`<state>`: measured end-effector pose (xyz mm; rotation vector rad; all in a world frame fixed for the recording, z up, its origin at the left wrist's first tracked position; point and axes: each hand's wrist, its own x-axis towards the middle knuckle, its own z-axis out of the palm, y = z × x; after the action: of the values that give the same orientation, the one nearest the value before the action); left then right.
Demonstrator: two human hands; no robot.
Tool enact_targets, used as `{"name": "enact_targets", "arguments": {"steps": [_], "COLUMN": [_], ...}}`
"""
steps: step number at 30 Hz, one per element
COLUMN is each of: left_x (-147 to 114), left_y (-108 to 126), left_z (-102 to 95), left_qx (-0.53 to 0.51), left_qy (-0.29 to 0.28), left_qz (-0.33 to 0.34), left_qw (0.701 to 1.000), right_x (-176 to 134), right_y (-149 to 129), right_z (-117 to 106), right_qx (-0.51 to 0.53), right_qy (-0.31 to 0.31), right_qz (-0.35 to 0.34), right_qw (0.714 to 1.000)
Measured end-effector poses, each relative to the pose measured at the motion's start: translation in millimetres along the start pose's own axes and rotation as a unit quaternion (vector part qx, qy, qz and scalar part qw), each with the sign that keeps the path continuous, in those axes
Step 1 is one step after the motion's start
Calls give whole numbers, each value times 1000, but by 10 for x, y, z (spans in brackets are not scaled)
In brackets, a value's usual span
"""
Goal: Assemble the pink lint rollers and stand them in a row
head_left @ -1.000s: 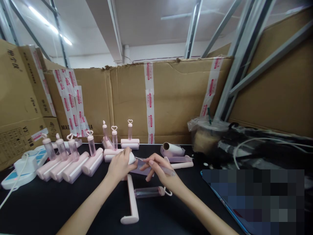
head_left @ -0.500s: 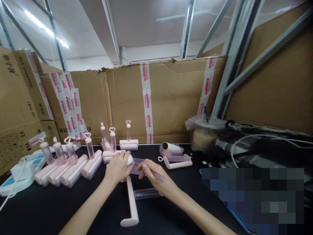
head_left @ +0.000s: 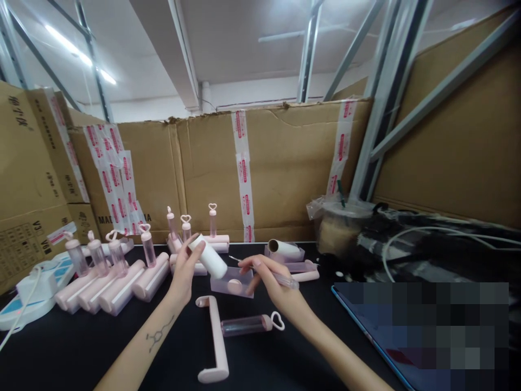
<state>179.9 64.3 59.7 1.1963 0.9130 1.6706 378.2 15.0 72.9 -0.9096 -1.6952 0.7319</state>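
My left hand (head_left: 188, 274) is closed around a white lint roll (head_left: 211, 260), tilted above the mat. In my right hand (head_left: 268, 277) is a thin tool with a clear handle (head_left: 288, 281); its narrow metal tip points left toward the roll. Below the roll sits a translucent lilac cover (head_left: 222, 285) with a small pale round piece showing at it; my right fingers are close to its right side, contact unclear. Nearer me lies a pink lint roller frame (head_left: 217, 336), its clear handle (head_left: 246, 325) with a heart-shaped loop stretching right.
Several pink lint rollers (head_left: 152, 277) with upright clear handles stand at left. A brown-cored roll (head_left: 287, 250) and another pink frame (head_left: 307, 276) lie at back right. Also around are a bagged drink cup (head_left: 340, 228), a blue-edged tablet-like device (head_left: 366, 331) and a power strip (head_left: 38, 304).
My left hand has raised the white roll and tipped it up, away from the lilac cover. My right hand has shifted slightly right with the tool, uncovering the heart-looped handle.
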Motion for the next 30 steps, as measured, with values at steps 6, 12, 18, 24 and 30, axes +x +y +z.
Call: {"name": "enact_targets", "arguments": {"steps": [6,12,18,24,30], "left_x": [-12,-38,-48,-36,-83], "left_y": [-61,-150,-132,-160,-379], "left_z": [-1,40,25,2,115], "left_qx": [-139,-124,-90,-34,84], "left_qy": [36,38,40,-10,-101], "left_qz": [-62,-66,-64,-45,-25], "left_qw": [988,989,993,998,991], "right_x": [27,57,38,65,101], "right_y": [45,116,103,117,307], "right_z": [53,64,78,25,25], "right_qx": [99,141,136,40,-144], "right_qy": [54,58,61,74,0], "right_qz": [32,59,56,7,-80], "right_qw": [993,986,987,996,986]}}
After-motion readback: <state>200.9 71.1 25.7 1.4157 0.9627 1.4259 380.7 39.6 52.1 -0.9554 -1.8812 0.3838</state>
